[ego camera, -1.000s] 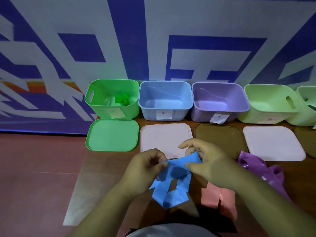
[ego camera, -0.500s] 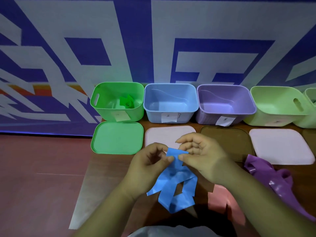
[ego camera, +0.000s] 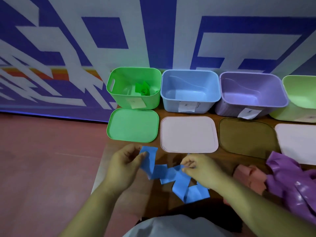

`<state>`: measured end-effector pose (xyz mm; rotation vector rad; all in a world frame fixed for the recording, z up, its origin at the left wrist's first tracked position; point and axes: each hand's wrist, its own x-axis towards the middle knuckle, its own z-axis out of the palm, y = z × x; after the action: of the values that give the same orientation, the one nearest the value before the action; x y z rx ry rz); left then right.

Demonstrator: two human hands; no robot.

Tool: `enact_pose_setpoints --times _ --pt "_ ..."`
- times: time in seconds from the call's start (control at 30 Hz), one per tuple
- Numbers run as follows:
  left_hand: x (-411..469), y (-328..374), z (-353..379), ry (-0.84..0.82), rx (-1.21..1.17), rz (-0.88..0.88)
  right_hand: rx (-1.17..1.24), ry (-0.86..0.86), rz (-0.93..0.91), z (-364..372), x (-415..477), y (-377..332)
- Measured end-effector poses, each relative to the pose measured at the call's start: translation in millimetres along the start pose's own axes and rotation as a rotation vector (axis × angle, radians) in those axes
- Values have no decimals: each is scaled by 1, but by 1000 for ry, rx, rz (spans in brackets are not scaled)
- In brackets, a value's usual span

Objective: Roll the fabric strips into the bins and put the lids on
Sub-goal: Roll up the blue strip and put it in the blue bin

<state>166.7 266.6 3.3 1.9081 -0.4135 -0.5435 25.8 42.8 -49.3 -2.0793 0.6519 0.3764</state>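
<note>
We had the blue fabric strip [ego camera: 172, 175] low over the near part of the counter [ego camera: 171, 156], strung between our two hands. Our left hand [ego camera: 125, 165] had its fingers [ego camera: 142, 153] pinched shut on the strip's far left end, which stood up above the thumb. Our right hand [ego camera: 199, 170] had its fingers closed on the strip further along, and the rest fell away in loose zigzag folds toward us.

The strip looked thin, light and limp, so we judged it would sag and twist unless kept taut; rolling would best begin from the flat end at our left hand.

The blue bin [ego camera: 190, 90] sat open at the far side, apparently empty, with a pale lid [ego camera: 189, 134] just before it. The green bin [ego camera: 134, 87] to its left already held a green roll [ego camera: 144, 89].
</note>
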Motion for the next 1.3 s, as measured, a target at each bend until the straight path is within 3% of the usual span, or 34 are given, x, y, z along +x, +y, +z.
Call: enact_pose_setpoints --times 0.4,0.6,0.73,1.13,1.3 --pt "-26 -60 -62 136 302 -216 -509 -131 -206 82 62 -4" --pt "-21 -64 -78 162 246 -254 -494 -140 -145 83 65 -3" --pt "-12 -62 -70 105 152 -240 -460 -132 -208 74 62 -11" --pt "16 -6 -24 49 -202 -82 365 50 -157 -19 15 -86" --pt "22 33 -7 74 -272 -14 526 129 -239 -54 -14 -115"
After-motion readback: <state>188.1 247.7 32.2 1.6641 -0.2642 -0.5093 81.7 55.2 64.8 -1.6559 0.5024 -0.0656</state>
